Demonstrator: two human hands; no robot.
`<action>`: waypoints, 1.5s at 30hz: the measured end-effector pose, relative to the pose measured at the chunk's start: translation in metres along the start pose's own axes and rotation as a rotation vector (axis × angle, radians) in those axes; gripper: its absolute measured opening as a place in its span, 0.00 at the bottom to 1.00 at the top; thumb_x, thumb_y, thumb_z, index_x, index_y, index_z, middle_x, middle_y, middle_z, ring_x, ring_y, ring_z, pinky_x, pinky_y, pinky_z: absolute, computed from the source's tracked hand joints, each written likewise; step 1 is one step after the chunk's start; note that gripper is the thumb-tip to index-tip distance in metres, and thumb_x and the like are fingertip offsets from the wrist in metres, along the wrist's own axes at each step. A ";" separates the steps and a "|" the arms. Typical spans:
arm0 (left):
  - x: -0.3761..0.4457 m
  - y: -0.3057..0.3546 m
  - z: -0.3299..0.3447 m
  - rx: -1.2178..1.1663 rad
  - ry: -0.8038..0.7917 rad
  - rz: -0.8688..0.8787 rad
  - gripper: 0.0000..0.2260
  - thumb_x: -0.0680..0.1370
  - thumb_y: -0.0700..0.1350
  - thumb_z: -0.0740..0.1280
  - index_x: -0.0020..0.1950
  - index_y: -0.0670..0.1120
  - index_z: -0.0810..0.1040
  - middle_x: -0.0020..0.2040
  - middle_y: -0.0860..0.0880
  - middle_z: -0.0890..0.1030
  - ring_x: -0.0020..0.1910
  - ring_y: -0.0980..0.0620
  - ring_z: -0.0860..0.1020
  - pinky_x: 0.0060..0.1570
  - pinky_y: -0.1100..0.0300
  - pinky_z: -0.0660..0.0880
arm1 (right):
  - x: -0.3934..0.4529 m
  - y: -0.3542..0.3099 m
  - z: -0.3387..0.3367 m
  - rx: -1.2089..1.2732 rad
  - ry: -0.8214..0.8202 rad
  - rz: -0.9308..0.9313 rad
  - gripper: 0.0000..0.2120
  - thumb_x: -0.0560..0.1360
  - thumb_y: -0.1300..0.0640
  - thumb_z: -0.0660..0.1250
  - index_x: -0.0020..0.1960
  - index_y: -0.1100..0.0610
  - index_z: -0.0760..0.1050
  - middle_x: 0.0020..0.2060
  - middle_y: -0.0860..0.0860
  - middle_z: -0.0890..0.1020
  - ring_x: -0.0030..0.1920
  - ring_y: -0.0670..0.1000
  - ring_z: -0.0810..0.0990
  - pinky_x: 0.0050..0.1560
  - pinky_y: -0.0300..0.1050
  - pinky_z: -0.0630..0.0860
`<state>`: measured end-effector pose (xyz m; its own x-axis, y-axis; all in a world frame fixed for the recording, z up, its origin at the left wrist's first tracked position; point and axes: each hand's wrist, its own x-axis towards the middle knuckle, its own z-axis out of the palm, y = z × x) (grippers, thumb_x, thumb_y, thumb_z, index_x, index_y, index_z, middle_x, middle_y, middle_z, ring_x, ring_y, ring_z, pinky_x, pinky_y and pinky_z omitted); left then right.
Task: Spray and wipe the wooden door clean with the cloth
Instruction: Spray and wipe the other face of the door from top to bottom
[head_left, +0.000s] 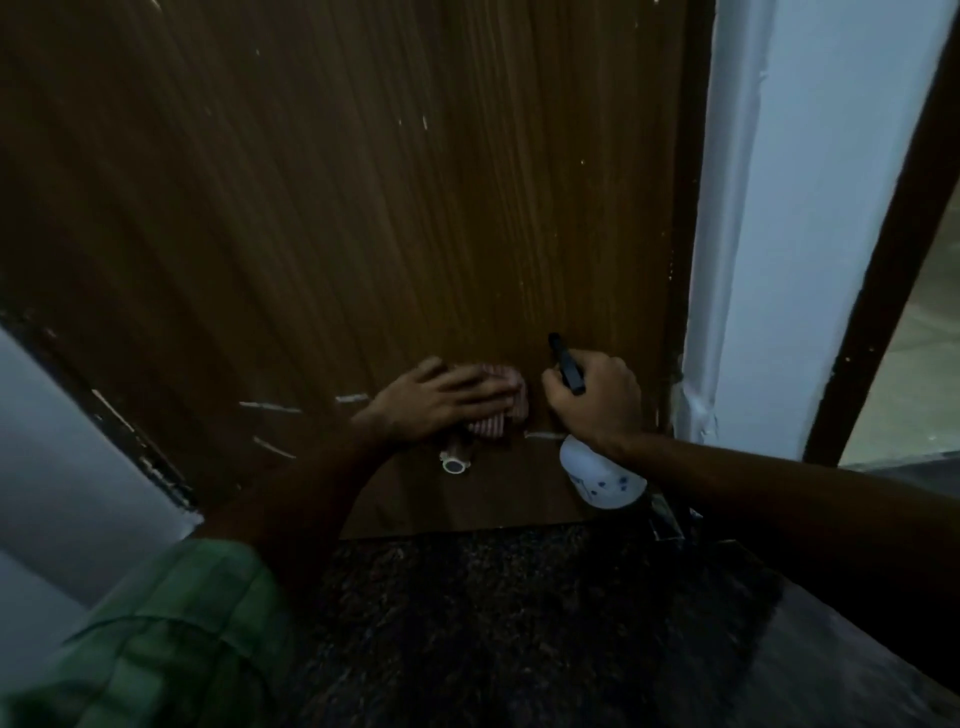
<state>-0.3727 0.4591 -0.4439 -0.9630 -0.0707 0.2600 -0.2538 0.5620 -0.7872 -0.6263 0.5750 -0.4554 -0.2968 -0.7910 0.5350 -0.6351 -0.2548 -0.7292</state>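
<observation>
Low on the brown wood-grain door (363, 208), the left hand (436, 402) presses a striped pinkish cloth (498, 410) flat with straight fingers to wipe, while the right hand (597, 400) grips a white spray bottle (597, 478), fingers curled round its black nozzle, seemingly ready to spray.

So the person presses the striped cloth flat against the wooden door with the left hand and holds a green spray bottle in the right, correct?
Not quite: the head view shows the spray bottle is white with a black nozzle, not green. The rest holds: the left hand presses the striped cloth against the brown wooden door, and the right hand holds the bottle.
</observation>
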 end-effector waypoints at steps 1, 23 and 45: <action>-0.008 -0.005 0.005 0.029 -0.015 0.087 0.34 0.84 0.45 0.64 0.86 0.56 0.51 0.86 0.55 0.50 0.78 0.50 0.64 0.61 0.51 0.69 | 0.001 -0.002 0.004 -0.001 -0.004 -0.005 0.20 0.77 0.54 0.70 0.30 0.48 0.65 0.24 0.46 0.70 0.24 0.46 0.69 0.29 0.41 0.60; -0.092 -0.036 -0.025 -0.418 0.065 -1.098 0.30 0.83 0.51 0.55 0.85 0.58 0.54 0.86 0.57 0.45 0.78 0.46 0.60 0.69 0.36 0.65 | -0.007 -0.064 0.085 -0.149 -0.363 -0.093 0.17 0.74 0.46 0.69 0.34 0.56 0.73 0.27 0.50 0.75 0.28 0.51 0.76 0.33 0.50 0.75; -0.089 0.005 -0.015 -0.523 0.142 -1.611 0.36 0.79 0.39 0.66 0.83 0.57 0.55 0.86 0.57 0.46 0.81 0.46 0.59 0.72 0.33 0.61 | 0.003 -0.087 0.134 -0.063 -0.358 -0.086 0.16 0.76 0.47 0.70 0.33 0.50 0.71 0.26 0.46 0.73 0.27 0.48 0.73 0.32 0.44 0.68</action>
<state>-0.2866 0.4803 -0.4623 0.2442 -0.7459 0.6196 -0.8111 0.1931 0.5521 -0.4756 0.5206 -0.4476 0.0204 -0.9155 0.4018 -0.6930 -0.3026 -0.6543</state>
